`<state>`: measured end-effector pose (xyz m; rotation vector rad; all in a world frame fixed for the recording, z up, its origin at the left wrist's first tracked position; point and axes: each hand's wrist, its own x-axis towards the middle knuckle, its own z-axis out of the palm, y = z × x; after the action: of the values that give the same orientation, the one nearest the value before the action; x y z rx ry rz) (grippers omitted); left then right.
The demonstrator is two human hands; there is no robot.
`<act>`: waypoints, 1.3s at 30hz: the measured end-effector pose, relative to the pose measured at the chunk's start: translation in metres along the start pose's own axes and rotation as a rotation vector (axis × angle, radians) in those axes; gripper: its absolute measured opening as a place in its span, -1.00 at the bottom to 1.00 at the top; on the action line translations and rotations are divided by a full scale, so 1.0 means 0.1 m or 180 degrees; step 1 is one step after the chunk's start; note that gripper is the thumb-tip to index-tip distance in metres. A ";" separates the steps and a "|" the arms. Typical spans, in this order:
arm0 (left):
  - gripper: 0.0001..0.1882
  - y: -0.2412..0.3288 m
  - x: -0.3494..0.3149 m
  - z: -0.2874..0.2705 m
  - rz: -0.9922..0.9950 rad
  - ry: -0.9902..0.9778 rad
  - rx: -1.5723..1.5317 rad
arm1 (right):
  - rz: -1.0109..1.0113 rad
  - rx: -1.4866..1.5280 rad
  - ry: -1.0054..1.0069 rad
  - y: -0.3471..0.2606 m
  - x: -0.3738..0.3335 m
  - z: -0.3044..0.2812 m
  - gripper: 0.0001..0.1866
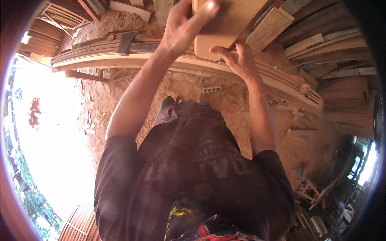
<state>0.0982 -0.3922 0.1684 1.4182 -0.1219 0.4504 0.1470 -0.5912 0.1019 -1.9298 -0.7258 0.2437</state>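
A flat wooden board (225,30) with a rounded corner is held in front of me at the top of the head view; its far end runs out of the picture. My left hand (187,20) grips its left edge, the thumb lying on the upper face and the other fingers partly hidden. At the near right corner my right hand (237,60) pinches the board, thumb on top and fingers around the edge. Underneath lies a long stack of thin wooden strips (277,82), running across from left to right.
A dark clamp-like block (127,43) sits over the strips at left. On the sawdust-covered floor lie a power strip (212,89) and scattered wood offcuts (90,124). Stacked planks (345,94) fill the right side. A short thick board (270,29) lies right of the held one.
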 end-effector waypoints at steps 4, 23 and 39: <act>0.11 -0.71 -0.39 -0.25 -0.0839 -0.0464 0.0527 | -0.0021 0.0251 -0.0179 -0.04 0.07 -0.02 -0.52; 0.17 -0.85 -0.12 -0.29 -0.1427 -0.1223 -0.0355 | -0.0844 0.1801 0.2891 -1.73 0.98 -0.89 -0.57; -0.14 -1.01 -0.21 0.10 -0.1543 0.0256 -0.0345 | -0.2456 0.0274 0.1544 -1.64 0.70 -0.75 -0.49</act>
<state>0.1187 -0.4151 0.0697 1.2683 0.2561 0.0968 0.1752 -0.5567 0.2902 -1.4127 -1.0337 -0.6346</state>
